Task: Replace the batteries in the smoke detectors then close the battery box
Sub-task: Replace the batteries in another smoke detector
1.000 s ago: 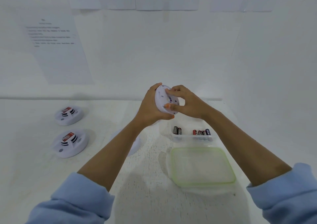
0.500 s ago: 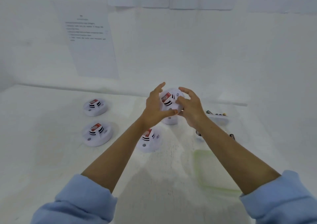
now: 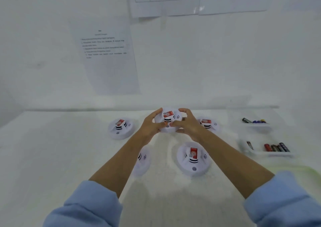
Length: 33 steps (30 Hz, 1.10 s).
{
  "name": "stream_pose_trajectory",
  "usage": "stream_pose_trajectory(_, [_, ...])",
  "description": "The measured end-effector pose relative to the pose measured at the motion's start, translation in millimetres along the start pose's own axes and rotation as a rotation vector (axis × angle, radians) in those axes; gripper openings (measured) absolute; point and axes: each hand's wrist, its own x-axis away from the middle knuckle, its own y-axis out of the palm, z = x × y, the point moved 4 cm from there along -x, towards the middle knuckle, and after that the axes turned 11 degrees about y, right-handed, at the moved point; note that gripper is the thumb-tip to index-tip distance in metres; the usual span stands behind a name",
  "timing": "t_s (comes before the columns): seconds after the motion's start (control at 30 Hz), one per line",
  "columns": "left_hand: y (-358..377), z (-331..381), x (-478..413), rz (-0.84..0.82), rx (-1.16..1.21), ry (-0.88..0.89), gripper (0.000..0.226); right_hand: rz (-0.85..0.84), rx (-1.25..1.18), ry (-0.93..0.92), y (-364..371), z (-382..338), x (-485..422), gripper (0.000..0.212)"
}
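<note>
The table point(image 3: 69, 157) in front of me carries everything, with printed sheets point(image 3: 111, 61) on the wall behind it; at my lower right the greenish lid point(image 3: 305, 170) lies off to the side, blurred at the frame's edge, so closing the battery box point(image 3: 278, 154) is plainly not yet done. That box stands open at my right with a row of batteries point(image 3: 276, 147) along one side; beyond it a second tray point(image 3: 257, 125) holds a few more cells, well apart from the detectors.

Five smoke detectors are out, all label side up. The nearest detector point(image 3: 193, 158) sits just right of centre; a half-hidden detector point(image 3: 143, 159) lies under my left forearm; the left detector point(image 3: 120, 128) stands alone; the far-right detector point(image 3: 207, 123) peeks from behind my right wrist. The fifth, the held detector point(image 3: 167, 120), is between my palms at the middle back of the table.

My left hand point(image 3: 151, 125) curls round its left rim and my right hand point(image 3: 188, 125) round its right rim, fingers over the top and thumbs meeting at the front; both grip it, neither is free. It tilts toward me, and I cannot tell whether its base touches the table or hangs just above it.

My reading is that this unit is closed up and being put down among the others; from their faces alone I cannot say which ones already hold fresh cells. What is certainly left is the lid, and maybe more swaps first.
</note>
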Motion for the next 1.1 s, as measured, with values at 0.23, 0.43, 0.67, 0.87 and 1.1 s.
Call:
stream_pose_trajectory(0.23, [-8, -21, -21, -0.045, -0.025, -0.037, 0.051, 0.138, 0.068, -0.023, 4, 12, -23, 0.084])
stream_pose_trajectory(0.43, [-12, -32, -30, -0.118, -0.036, -0.052, 0.064, 0.161, 0.242, -0.037, -1, 12, -29, 0.091])
stream_pose_trajectory(0.67, [-21, -43, -37, -0.112, -0.149, -0.044, 0.074, 0.105, 0.385, -0.051, 7, 8, -33, 0.093])
stream_pose_trajectory(0.87, [-20, -41, -35, -0.074, -0.192, -0.026, 0.067, 0.105, 0.494, -0.053, 5, 8, -34, 0.091])
stream_pose_trajectory(1.1, [-19, -38, -33, -0.062, -0.218, -0.024, 0.066, 0.111, 0.507, -0.058, 5, 9, -35, 0.093])
